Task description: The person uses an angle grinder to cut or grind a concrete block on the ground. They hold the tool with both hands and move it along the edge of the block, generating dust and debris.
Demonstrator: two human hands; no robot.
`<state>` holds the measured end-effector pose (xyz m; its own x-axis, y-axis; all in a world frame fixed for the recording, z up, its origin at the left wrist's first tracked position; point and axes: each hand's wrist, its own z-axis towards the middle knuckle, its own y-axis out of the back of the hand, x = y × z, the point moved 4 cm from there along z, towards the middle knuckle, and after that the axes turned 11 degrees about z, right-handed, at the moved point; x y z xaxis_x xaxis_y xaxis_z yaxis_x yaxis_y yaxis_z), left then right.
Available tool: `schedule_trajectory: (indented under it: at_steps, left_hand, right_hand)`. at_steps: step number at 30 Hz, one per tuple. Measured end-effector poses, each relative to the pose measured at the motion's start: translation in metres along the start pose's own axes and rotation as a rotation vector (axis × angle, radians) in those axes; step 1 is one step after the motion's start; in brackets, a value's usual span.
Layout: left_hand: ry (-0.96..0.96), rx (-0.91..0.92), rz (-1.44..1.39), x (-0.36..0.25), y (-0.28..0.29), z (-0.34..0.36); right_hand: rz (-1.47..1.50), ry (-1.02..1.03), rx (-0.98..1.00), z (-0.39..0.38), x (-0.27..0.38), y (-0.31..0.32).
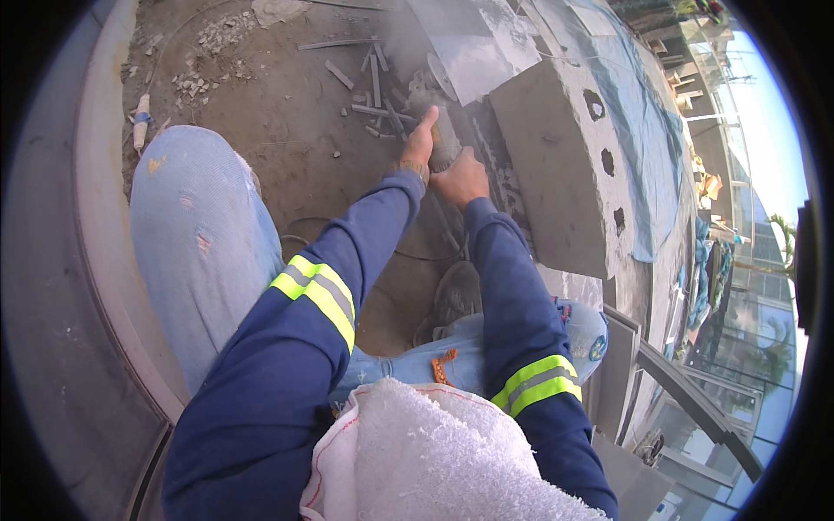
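Observation:
Both of my hands grip a dust-covered power tool (441,139), apparently a grinder, at upper centre. My left hand (417,146) holds it from the left, thumb along its body; my right hand (462,178) is closed around its nearer end. Dust hazes the far end, hiding its detail. The tool sits over a pale strip beside a grey concrete block (549,174) with three rough holes along its right face. Left of the tool, several narrow cut strips (376,78) lie on the dirty ground.
My bent knees (187,217) frame the work. A cable (300,221) loops on the ground. Broken rubble (221,35) and a taped plug-like object (142,122) lie at upper left. Blue sheeting (647,174) is beyond the block; a dark metal bar (699,399) runs at lower right.

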<state>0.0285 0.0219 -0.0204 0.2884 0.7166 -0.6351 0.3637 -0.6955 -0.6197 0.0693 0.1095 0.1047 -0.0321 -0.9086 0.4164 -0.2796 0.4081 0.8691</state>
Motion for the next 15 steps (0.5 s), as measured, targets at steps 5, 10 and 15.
schedule_trajectory:
  at_steps: [5, 10, 15]
  left_hand:
    - [-0.042, -0.11, -0.06, 0.003, 0.015, 0.02]
    - [-0.029, -0.078, -0.088, 0.011, 0.015, 0.033]
    - [-0.036, -0.083, -0.084, 0.01, 0.012, 0.036]
  right_hand:
    - [-0.022, 0.027, 0.012, 0.003, 0.007, -0.005]
    - [-0.05, 0.016, 0.009, 0.006, 0.009, -0.004]
    - [-0.052, -0.003, 0.006, 0.01, 0.008, -0.004]
